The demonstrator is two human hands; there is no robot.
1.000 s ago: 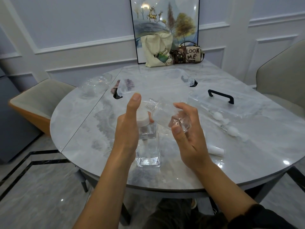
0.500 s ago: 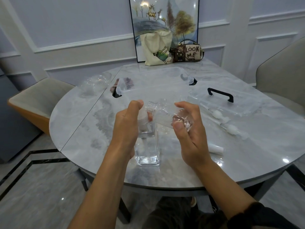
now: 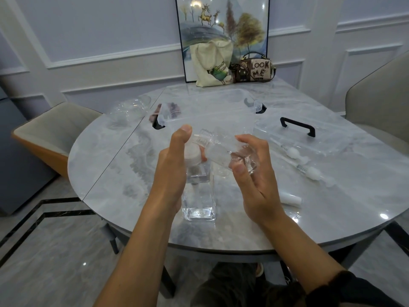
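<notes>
A tall clear square bottle (image 3: 199, 202) stands on the marble table (image 3: 115, 165) near the front edge, a white cap (image 3: 192, 154) on its neck. My left hand (image 3: 171, 171) grips this bottle around the cap and shoulder, thumb raised. My right hand (image 3: 254, 173) holds a second clear bottle (image 3: 223, 151) tilted on its side, its open threaded neck pointing left and up, just above and right of the white cap. The base of the tilted bottle lies in my right fingers.
A clear storage box (image 3: 210, 107) with black latches sits behind the hands; its clear lid with a black handle (image 3: 297, 126) lies to the right. Two pump heads (image 3: 309, 171), a white cap (image 3: 290, 199), a crumpled clear bag (image 3: 130, 107), a tote (image 3: 211, 63) and a handbag (image 3: 256, 68) are around.
My left thumb closed down onto the capped bottle, then lifted again. The tilted bottle in my right hand stayed almost still.
</notes>
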